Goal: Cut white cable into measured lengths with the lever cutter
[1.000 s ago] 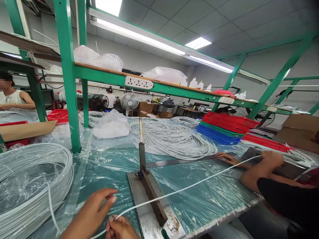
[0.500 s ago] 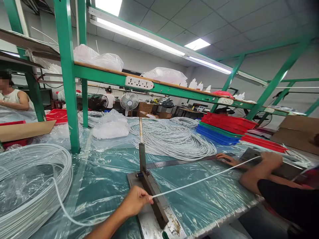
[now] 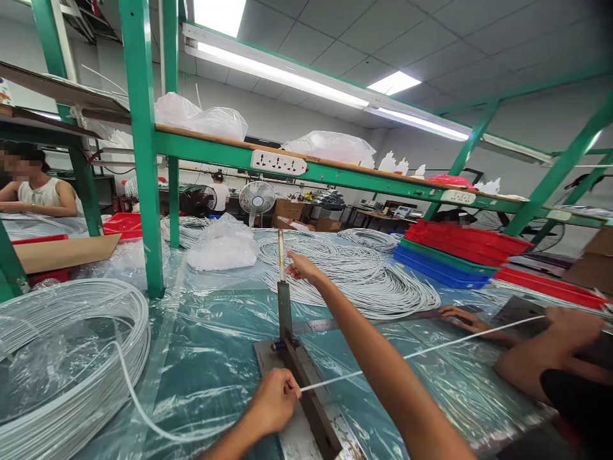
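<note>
My left hand (image 3: 276, 397) is closed in a pinch on a white cable (image 3: 330, 381), just left of a hand-lever cutter (image 3: 311, 409). From there the cable stretches taut to the right, passing behind my right forearm, up to a co-worker's hand (image 3: 575, 329). My right hand (image 3: 302, 266) is at the top of the cutter's upright lever (image 3: 284, 300), fingers partly extended beside its handle and not wrapped round it. A steel ruler (image 3: 330, 324) lies behind the cutter. At the left, a large coil of white cable (image 3: 138, 358) feeds a loop toward my left hand.
Piles of white cable (image 3: 354, 275) lie behind the cutter. Stacked red, green and blue trays (image 3: 460, 255) stand at right. A green shelf post (image 3: 146, 191) rises at left, near a bag of clear plastic (image 3: 223, 246). The co-worker's other hand (image 3: 464, 318) rests by the ruler.
My right hand has come into view and reached up to the cutter's lever handle. The left hand still pinches the cable. The view has shifted slightly, with the co-worker now farther right.
</note>
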`<state>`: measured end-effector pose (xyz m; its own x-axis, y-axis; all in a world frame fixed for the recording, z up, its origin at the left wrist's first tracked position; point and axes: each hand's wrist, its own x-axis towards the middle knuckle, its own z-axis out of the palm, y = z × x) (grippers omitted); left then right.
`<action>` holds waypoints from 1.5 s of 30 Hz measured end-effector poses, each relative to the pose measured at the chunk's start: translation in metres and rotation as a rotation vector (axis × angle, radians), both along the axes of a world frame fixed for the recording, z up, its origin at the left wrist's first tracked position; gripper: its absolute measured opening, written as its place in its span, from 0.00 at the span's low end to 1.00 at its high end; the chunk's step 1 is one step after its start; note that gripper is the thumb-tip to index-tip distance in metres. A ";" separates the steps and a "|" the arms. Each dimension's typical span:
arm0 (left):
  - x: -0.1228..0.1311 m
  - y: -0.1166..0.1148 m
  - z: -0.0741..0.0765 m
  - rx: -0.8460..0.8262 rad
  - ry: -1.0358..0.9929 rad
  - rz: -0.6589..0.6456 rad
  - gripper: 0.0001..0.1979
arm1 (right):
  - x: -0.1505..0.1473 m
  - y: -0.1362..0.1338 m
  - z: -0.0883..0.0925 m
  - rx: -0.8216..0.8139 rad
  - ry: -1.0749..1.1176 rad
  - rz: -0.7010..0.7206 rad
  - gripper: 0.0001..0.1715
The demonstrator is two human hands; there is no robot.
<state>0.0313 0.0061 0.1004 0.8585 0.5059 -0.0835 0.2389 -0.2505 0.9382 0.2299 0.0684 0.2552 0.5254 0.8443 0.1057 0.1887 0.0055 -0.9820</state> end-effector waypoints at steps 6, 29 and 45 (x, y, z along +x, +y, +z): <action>0.014 0.004 -0.007 -0.140 0.007 0.033 0.13 | 0.007 0.028 -0.004 -0.163 0.114 -0.042 0.32; 0.018 -0.006 -0.013 0.133 0.102 0.327 0.13 | -0.097 -0.262 -0.031 -0.470 0.362 -0.074 0.44; 0.015 -0.009 -0.009 0.127 0.090 0.323 0.13 | -0.098 -0.291 -0.102 -0.456 0.104 -0.137 0.24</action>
<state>0.0467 -0.0025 0.0915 0.6449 0.7610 -0.0707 0.4053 -0.2621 0.8758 0.1316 -0.2222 0.1536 0.6230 0.7149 -0.3175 0.0589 -0.4476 -0.8923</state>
